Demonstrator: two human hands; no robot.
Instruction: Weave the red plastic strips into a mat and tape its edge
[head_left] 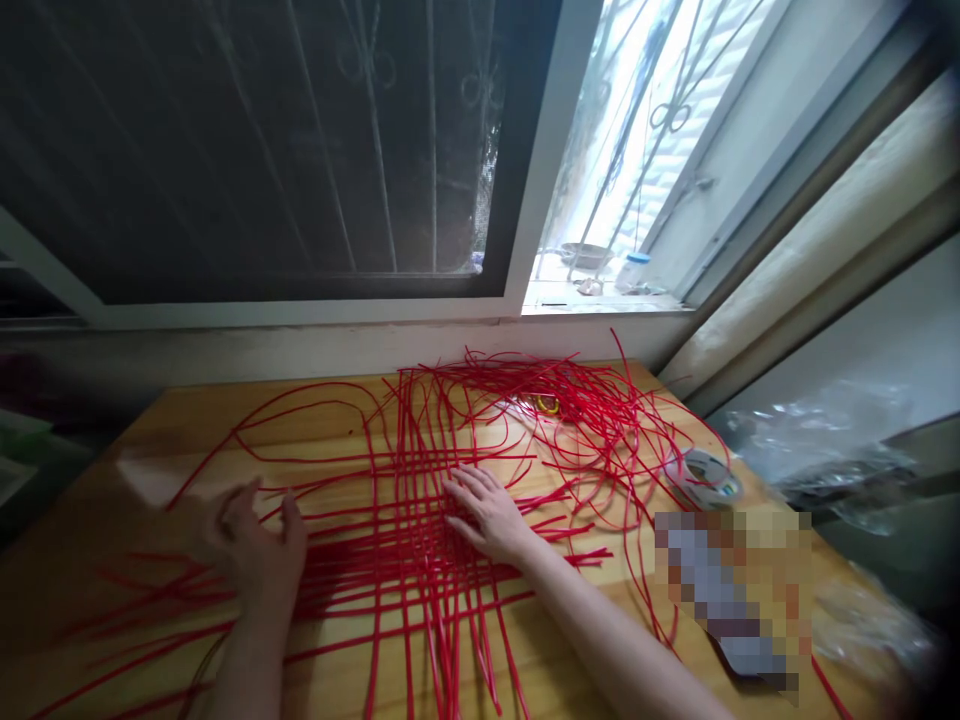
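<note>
Red lattice: criss-crossed thin strands (409,545) lie on the middle of the table, directly under the right fingers; the over-and-under of each crossing is too fine to follow.
Right hand (486,515): laid on the right part of the lattice, back upward, fingers pointing left and slightly spread – whether a strand is pinched beneath them, I cannot tell.
Left hand (262,540): blurred, at the lattice's left side, thumb standing apart from the half-curled fingers; strands run behind and below it, and I cannot tell whether it touches any.
Strand ends: fanned out to the left and right of the lattice and toward the near edge, with a few long arcs on the far left.
Loose red pile (577,385): a tangle of strands at the far right, a yellow ring (547,404) among them.
Tape roll (709,495): on the right, just beside the pile.
Pixelated patch (735,600): near right, its contents unreadable.
Wooden table (187,420): pale grain, under everything so far; crumpled clear plastic (832,440) beyond its right edge.
Window frame (540,160): white, on the far side – a dark screen (262,150) at left, a blue-lidded jar (634,274) and a shallow bowl (587,256) at right.
</note>
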